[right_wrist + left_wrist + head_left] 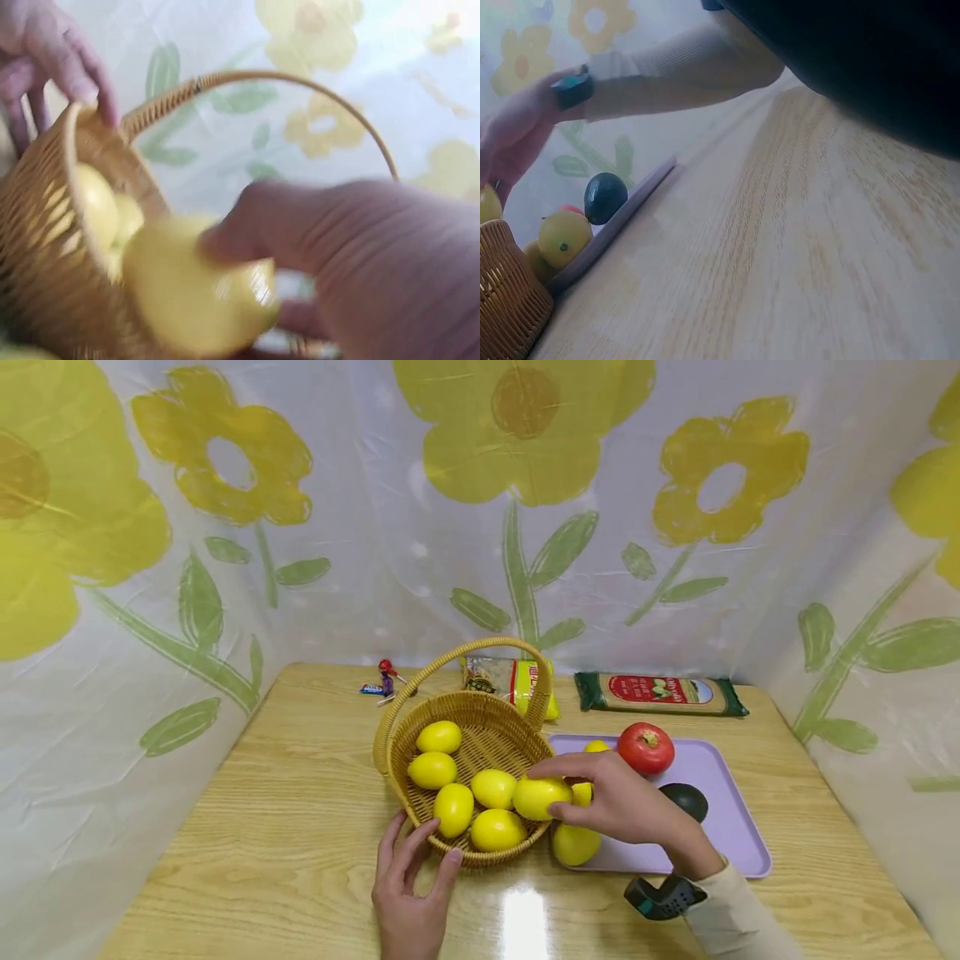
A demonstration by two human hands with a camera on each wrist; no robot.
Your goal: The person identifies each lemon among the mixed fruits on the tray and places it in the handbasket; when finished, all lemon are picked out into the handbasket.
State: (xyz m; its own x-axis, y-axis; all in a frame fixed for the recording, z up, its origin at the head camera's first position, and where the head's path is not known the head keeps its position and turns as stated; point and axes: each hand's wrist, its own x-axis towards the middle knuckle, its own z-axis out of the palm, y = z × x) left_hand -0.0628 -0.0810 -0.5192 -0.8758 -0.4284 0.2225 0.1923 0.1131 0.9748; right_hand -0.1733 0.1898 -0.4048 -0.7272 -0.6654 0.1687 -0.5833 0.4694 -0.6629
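Observation:
My right hand [618, 797] pinches a yellow lemon [542, 798] between thumb and fingers at the right rim of a wicker basket [480, 860]. In the right wrist view that lemon [195, 289] looks blurred and overlaps the basket wall. Several other lemons [498, 830] lie inside the basket, mostly along its left and front. My left hand [412, 881] grips the basket's front-left rim, a fingertip reaching over the edge and the thumb outside. Beside the basket, a lilac tray [731, 835] bears yellow fruit [576, 845], a red tomato [647, 748] and a dark avocado [686, 802], partly hidden by my right hand.
The basket's tall arched handle [480, 642] stands upright. Behind it lies a yellow-edged food packet [517, 681], with a long red-and-green packet [660, 693] to its right. Lollipops [386, 670] and a small blue wrapper [371, 690] lie at the back left, near the flowered curtain.

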